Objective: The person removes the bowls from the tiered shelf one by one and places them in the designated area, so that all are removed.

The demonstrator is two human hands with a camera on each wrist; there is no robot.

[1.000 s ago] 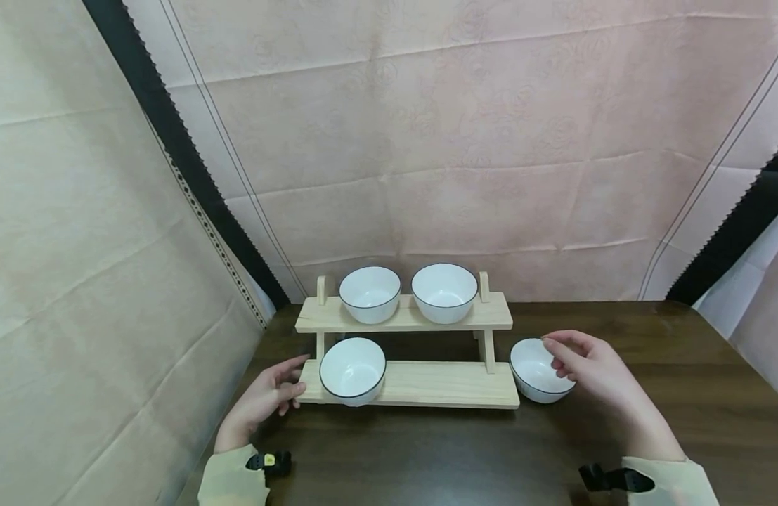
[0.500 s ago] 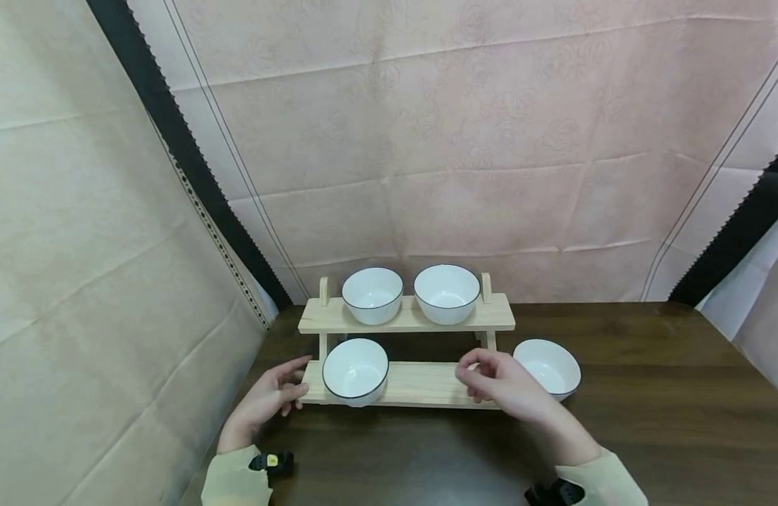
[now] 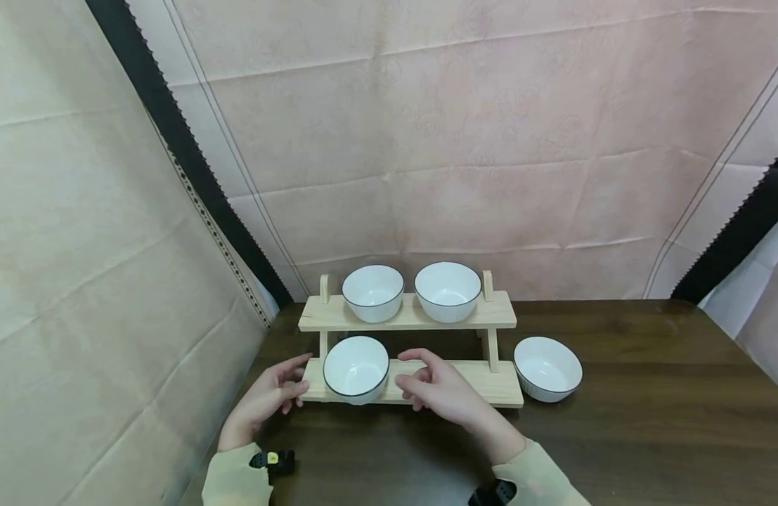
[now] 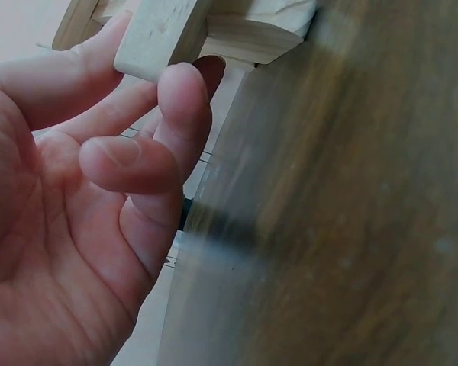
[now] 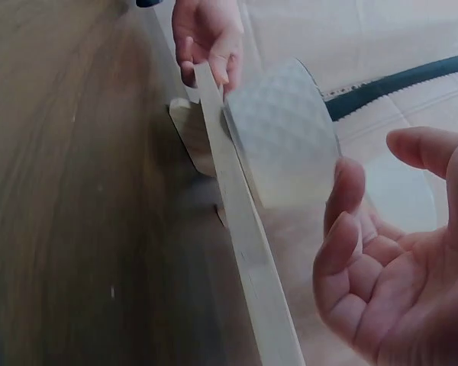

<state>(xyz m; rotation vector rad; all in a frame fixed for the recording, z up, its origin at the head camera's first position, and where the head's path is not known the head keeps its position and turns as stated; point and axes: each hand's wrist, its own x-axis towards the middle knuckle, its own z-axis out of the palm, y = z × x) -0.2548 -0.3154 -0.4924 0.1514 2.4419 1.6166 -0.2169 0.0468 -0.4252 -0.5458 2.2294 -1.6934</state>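
Note:
My left hand pinches the left end of the lower board of a two-tier wooden shelf rack; in the left wrist view, thumb and fingers lie about the board end. A white bowl with a dark rim sits at the left of that board. Just right of this bowl hovers my right hand, its fingers loosely bent and holding nothing. The right wrist view shows a gap between the hand and the bowl's patterned side.
On the upper board stand two similar white bowls, a left one and a right one. Another white bowl rests on the dark wooden table, beside the rack's right end. Pale fabric hangs behind.
My right hand has moved left, from the bowl on the table, across the lower board to beside the bowl on it. The left hand keeps its hold on the rack.

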